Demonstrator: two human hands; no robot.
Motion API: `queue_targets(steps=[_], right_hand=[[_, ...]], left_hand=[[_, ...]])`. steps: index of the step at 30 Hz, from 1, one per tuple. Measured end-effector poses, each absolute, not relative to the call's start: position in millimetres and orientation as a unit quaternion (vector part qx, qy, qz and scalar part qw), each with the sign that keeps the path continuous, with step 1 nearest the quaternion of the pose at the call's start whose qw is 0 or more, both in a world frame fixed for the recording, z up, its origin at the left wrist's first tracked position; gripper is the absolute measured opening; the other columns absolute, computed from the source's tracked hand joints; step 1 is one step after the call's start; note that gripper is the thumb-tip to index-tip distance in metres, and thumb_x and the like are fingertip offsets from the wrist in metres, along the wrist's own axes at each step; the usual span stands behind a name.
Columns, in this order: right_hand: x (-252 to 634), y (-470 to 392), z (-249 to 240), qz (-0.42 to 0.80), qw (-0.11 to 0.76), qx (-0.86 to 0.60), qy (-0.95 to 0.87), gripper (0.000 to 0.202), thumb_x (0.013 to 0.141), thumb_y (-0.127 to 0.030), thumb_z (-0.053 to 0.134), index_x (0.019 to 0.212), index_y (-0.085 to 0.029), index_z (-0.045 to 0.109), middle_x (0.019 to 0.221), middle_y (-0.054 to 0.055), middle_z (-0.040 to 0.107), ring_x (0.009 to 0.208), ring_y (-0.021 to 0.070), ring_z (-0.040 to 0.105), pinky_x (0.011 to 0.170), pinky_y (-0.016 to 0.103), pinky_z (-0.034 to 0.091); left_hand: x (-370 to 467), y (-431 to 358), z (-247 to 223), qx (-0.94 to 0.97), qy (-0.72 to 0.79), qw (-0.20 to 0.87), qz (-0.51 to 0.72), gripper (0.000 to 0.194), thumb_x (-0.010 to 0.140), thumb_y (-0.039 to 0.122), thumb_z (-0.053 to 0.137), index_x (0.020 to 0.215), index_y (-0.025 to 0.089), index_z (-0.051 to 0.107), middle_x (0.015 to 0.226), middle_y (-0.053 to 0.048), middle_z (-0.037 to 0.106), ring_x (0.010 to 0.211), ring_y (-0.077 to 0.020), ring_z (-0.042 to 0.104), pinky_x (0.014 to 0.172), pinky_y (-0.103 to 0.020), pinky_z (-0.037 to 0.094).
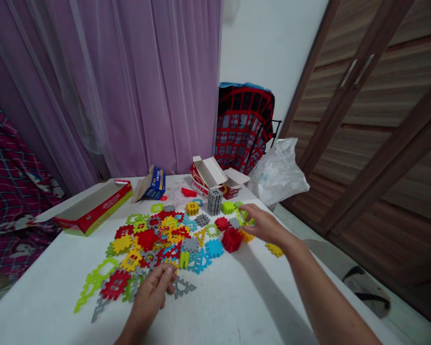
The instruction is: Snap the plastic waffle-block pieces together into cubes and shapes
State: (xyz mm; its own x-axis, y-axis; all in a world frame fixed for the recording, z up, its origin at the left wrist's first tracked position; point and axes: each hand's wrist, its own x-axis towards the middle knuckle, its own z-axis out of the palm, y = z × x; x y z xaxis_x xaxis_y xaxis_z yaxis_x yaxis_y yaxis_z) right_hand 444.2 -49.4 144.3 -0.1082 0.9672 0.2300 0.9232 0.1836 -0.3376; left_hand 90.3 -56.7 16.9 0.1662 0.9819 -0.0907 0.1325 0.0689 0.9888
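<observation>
Right hand (260, 223): fingers bent and spread over a lime-green piece (242, 216), thumb side down by a yellow-orange piece (247, 235). Can't tell whether it grips the green one or only hovers over it. Left hand (154, 285): fingers loosely curled, thumb against index; no piece visible in it, but the underside is hidden, so can't confirm. Just beside it: a grey triangle piece (184, 287) and a lime upright piece (184, 259).

Next out, stacking looks partly done. Tall grey stack (214, 202), yellow stack (192, 209), green stack (228, 207) and red stack (232, 240), the last just left of the right hand. Single blue piece (214, 248) lies near the red.

Left over, by the look of it: most of the count. Mixed loose pile (131, 259) spreads across the left-middle of the white table (219, 311), flat and overlapping, colours jumbled. One yellow piece (274, 249) lies apart at right.

Back of table: red-green box (106, 206), blue box (156, 184), red box with white flaps (210, 175). My estimate: early to middle stage.
</observation>
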Motion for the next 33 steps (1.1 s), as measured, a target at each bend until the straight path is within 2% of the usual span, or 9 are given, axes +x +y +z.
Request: queue_targets(steps=[3, 7, 15, 18, 25, 33], right_hand=[[498.1, -28.5, 163.0, 0.009, 0.09, -0.696, -0.712, 0.052, 0.075, -0.019, 0.066, 0.127, -0.024, 0.056, 0.127, 0.009, 0.058, 0.091, 0.0183, 0.068, 0.08, 0.029, 0.05], [531.1, 0.0, 168.1, -0.007, -0.046, -0.699, -0.714, 0.055, 0.074, -0.018, 0.068, 0.128, -0.023, 0.057, 0.13, 0.013, 0.058, 0.107, 0.0242, 0.064, 0.085, 0.03, 0.05], [539.6, 30.8, 154.1, 0.007, -0.157, -0.663, -0.732, 0.061, 0.071, -0.022, 0.072, 0.129, -0.028, 0.056, 0.128, 0.01, 0.059, 0.114, 0.0252, 0.06, 0.09, 0.031, 0.049], [540.5, 35.2, 152.9, 0.012, -0.168, -0.661, -0.731, 0.061, 0.069, -0.022, 0.074, 0.128, -0.028, 0.057, 0.127, 0.01, 0.06, 0.115, 0.0265, 0.06, 0.09, 0.033, 0.049], [535.9, 40.2, 149.6, 0.01, -0.168, -0.659, -0.733, 0.062, 0.066, -0.02, 0.077, 0.125, -0.027, 0.06, 0.126, 0.013, 0.061, 0.114, 0.0302, 0.061, 0.09, 0.037, 0.05], [532.8, 38.8, 147.0, 0.003, -0.155, -0.662, -0.734, 0.063, 0.063, -0.014, 0.076, 0.123, -0.028, 0.062, 0.124, 0.012, 0.063, 0.111, 0.0304, 0.063, 0.085, 0.038, 0.052]], left_hand=[[88.8, -55.0, 10.7, 0.55, 0.502, 0.535, 0.399, 0.055, 0.07, 0.07, 0.06, 0.086, 0.018, 0.067, 0.068, -0.003, 0.066, 0.051, -0.0137, 0.058, 0.033, -0.019, 0.036], [86.7, -53.2, 4.7, 0.55, 0.516, 0.528, 0.391, 0.056, 0.07, 0.071, 0.059, 0.089, 0.018, 0.068, 0.067, -0.003, 0.066, 0.047, -0.0129, 0.056, 0.033, -0.019, 0.035], [83.9, -53.8, 6.0, 0.559, 0.536, 0.51, 0.374, 0.058, 0.07, 0.072, 0.058, 0.09, 0.019, 0.069, 0.064, -0.003, 0.067, 0.043, -0.0123, 0.053, 0.034, -0.021, 0.038], [84.4, -55.1, 9.9, 0.557, 0.544, 0.505, 0.372, 0.058, 0.07, 0.072, 0.058, 0.09, 0.019, 0.07, 0.062, -0.002, 0.067, 0.038, -0.0107, 0.048, 0.034, -0.021, 0.038], [86.8, -59.1, 23.1, 0.56, 0.549, 0.498, 0.37, 0.058, 0.068, 0.074, 0.059, 0.087, 0.021, 0.071, 0.06, -0.002, 0.066, 0.041, -0.0123, 0.052, 0.036, -0.022, 0.041], [83.5, -57.1, 15.6, 0.565, 0.553, 0.502, 0.352, 0.063, 0.069, 0.078, 0.055, 0.089, 0.021, 0.07, 0.062, -0.002, 0.067, 0.042, -0.0127, 0.052, 0.037, -0.023, 0.041]])
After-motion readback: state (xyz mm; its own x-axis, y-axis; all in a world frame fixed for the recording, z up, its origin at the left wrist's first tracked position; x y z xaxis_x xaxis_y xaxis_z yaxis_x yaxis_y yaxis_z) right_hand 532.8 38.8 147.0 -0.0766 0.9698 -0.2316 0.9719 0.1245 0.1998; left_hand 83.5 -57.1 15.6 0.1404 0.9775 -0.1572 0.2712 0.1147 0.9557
